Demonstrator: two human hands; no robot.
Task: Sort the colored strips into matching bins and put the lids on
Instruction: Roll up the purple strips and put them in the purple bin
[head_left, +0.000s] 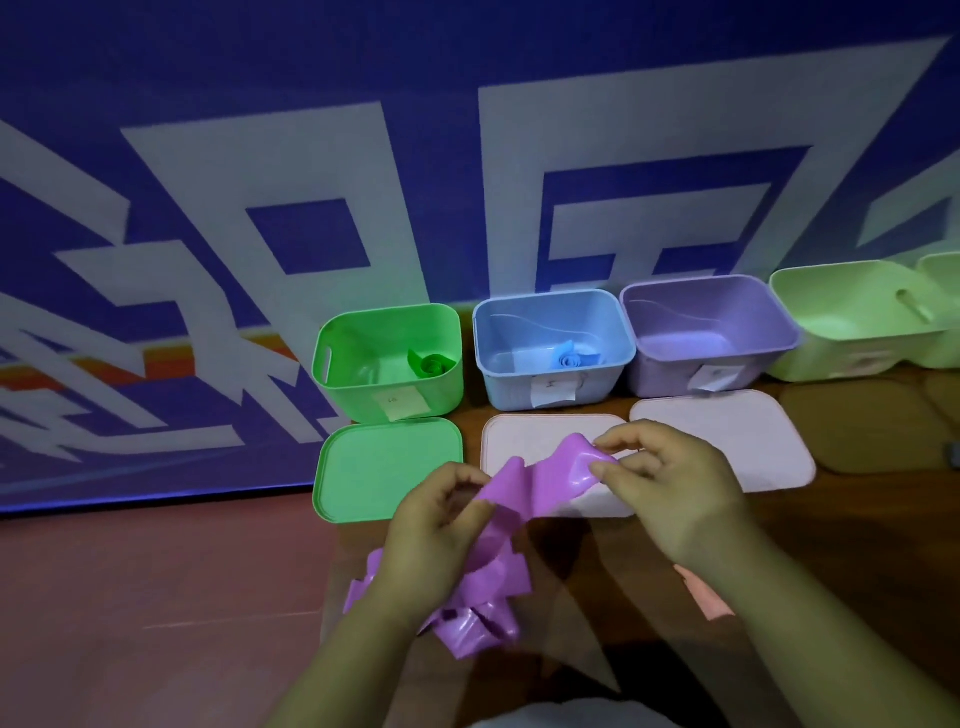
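Three bins (553, 348) in a row — lids (387, 467) before them.

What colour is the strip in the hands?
Purple strip, clearest in the head view.

- A blue banner (467, 104) with large white block shapes fills the back and runs down to the left.
- A brown wooden tabletop (857, 597) spreads right.
- Reddish floor (156, 597) lies lower left.
- The light is dim and bluish.

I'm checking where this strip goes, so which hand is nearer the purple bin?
Right. The right hand is just in front of the purple bin, past its lid; the left hand sits further left, nearer the green lid.
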